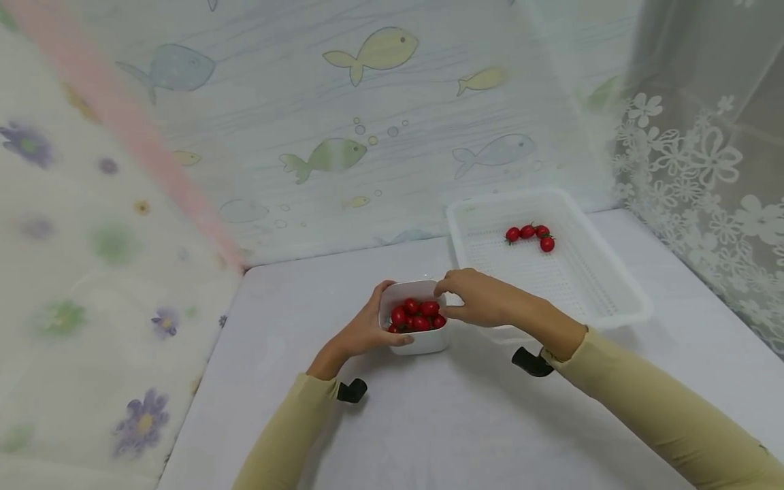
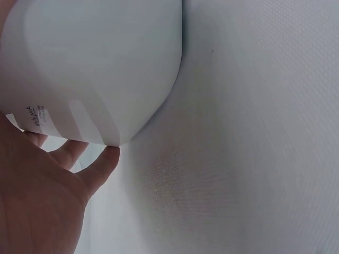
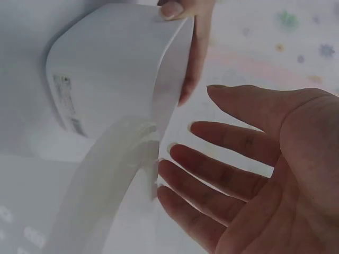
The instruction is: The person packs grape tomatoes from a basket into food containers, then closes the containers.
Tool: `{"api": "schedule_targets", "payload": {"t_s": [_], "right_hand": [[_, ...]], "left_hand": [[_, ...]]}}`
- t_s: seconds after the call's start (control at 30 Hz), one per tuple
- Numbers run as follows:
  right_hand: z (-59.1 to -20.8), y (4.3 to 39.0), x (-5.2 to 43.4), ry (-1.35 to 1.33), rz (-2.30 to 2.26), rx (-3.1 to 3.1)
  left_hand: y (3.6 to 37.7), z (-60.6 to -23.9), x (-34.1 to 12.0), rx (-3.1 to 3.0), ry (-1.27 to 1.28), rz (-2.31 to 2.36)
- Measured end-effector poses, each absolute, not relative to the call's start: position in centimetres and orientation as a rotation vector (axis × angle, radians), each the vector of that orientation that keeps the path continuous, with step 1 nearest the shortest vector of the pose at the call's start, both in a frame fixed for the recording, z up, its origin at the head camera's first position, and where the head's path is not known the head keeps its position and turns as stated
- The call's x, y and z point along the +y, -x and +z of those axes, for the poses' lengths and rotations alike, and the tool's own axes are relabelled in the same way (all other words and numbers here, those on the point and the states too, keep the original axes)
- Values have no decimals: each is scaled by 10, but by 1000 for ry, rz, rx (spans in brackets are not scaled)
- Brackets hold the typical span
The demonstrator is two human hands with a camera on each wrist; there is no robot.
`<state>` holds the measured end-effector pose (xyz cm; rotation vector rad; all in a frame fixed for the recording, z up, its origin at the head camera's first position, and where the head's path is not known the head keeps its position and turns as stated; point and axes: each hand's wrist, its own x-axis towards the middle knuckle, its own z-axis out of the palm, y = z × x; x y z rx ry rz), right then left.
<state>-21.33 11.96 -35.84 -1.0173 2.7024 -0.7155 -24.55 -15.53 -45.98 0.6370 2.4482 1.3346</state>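
Note:
A small white square container stands on the table with several red cherry tomatoes inside. My left hand grips it from the left, thumb across the near wall and fingers along the far left side. In the left wrist view those fingertips press against the container's smooth wall. At the right rim is my right hand, fingers pointing toward the opening. The right wrist view shows this right hand with fingers spread and relaxed, holding nothing. A printed label is on the container's side.
Behind and right of the container, a large white perforated basket holds several more cherry tomatoes near its far side. Its near left corner lies under the right forearm. A fish-patterned curtain hangs along the table's back edge.

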Motion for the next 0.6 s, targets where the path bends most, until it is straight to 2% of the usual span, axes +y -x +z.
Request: {"api": "schedule_targets", "payload": {"t_s": [0.6], "right_hand": [[-345, 212, 159, 967, -604, 2781]], "left_hand": [[249, -464, -159, 2376, -680, 1414]]}}
